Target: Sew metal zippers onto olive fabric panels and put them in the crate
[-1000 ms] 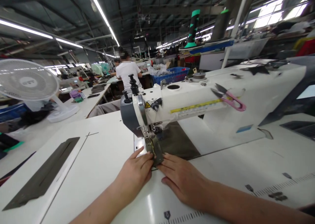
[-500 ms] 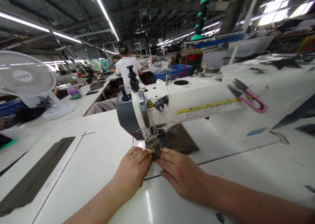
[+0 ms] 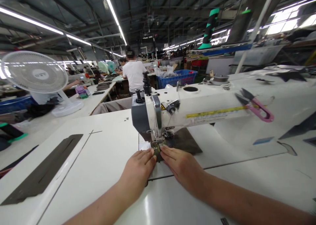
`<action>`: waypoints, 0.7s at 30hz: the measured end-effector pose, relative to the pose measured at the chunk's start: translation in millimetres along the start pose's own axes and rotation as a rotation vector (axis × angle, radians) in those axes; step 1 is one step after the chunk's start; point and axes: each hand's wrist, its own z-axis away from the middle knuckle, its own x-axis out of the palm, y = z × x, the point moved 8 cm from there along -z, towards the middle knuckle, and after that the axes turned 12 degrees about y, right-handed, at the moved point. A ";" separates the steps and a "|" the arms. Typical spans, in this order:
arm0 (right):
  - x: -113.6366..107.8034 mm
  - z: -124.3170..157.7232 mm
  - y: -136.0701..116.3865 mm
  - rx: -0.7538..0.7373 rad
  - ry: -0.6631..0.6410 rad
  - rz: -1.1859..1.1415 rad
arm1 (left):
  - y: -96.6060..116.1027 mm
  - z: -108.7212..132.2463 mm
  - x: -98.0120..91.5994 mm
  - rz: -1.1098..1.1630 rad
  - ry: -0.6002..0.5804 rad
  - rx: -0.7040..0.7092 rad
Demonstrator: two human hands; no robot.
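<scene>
A white sewing machine [image 3: 212, 109] stands on the white table [image 3: 103, 159]. Under its needle lies a small dark fabric piece [image 3: 158, 154], mostly hidden by my fingers. My left hand [image 3: 139, 170] lies flat with its fingers pressing the piece from the left. My right hand [image 3: 181, 167] lies flat too, fingers stretched out and touching the piece from the right. A larger dark fabric panel [image 3: 184, 141] lies on the bed behind the needle.
Pink thread snips [image 3: 256, 104] rest on top of the machine arm. A long dark strip [image 3: 43, 170] lies at the table's left. A white fan [image 3: 40, 78] stands at the far left. A person in a white shirt [image 3: 134, 74] sits at a farther table, near a blue basket [image 3: 181, 77].
The small piece has travelled further under the presser foot, and both my hands have followed it towards the needle. The view has shifted slightly to the left.
</scene>
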 end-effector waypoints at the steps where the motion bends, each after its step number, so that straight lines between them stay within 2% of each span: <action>1: 1.0 -1.2 0.6 -0.003 0.005 0.002 | -0.2 -1.5 0.2 0.003 -0.001 0.016; 6: -2.6 -11.1 4.9 0.033 0.049 -0.021 | -6.3 -7.0 3.6 -0.008 0.010 0.031; 13: 0.6 -15.8 12.3 0.072 0.042 -0.099 | -15.5 -8.9 4.7 -0.009 0.056 -0.019; 21: 4.0 -13.3 16.2 0.100 0.029 -0.067 | -18.1 -7.5 8.9 -0.018 0.021 -0.054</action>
